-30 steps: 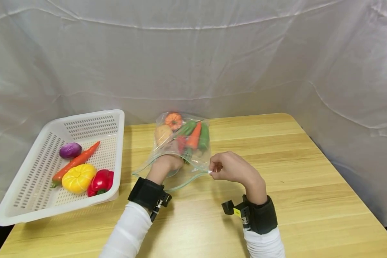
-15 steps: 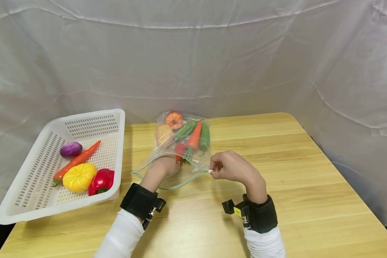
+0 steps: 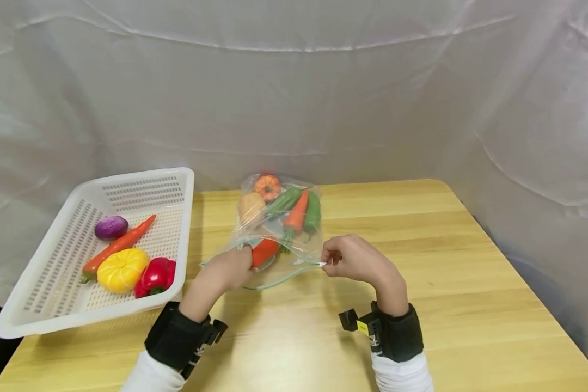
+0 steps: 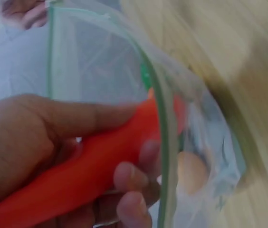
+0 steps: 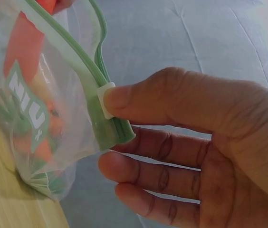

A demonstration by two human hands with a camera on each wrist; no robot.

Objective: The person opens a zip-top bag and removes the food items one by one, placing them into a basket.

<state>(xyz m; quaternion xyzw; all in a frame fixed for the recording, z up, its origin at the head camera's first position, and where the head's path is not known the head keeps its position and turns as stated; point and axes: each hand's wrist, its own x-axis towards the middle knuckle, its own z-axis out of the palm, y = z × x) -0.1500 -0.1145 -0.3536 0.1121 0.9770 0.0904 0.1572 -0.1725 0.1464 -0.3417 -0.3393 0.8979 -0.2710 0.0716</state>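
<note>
My left hand (image 3: 227, 268) grips a long, smooth red chili pepper (image 4: 100, 156) at the mouth of a clear zip bag (image 5: 70, 147). Part of the chili pepper is still inside the bag, behind its green zip strip. At the bag's right corner, my right hand (image 3: 355, 257) pinches the white slider (image 5: 106, 100) between thumb and finger. Inside the bag lie an orange carrot (image 3: 296, 212), green peppers (image 3: 312, 212), a small orange pumpkin (image 3: 267, 187) and a tan potato-like piece (image 3: 251, 207).
A white plastic basket (image 3: 188, 218) stands at the left of the wooden table (image 3: 397, 218). It holds a purple eggplant-like piece (image 3: 111, 227), an orange-red chili pepper (image 3: 132, 235), a yellow pumpkin (image 3: 122, 270) and a red bell pepper (image 3: 155, 276). Grey cloth (image 3: 294, 109) hangs behind.
My left hand has drawn back from deep inside the bag toward the lower left, bringing the red chili pepper to the opening. The right hand keeps its pinch at the corner.
</note>
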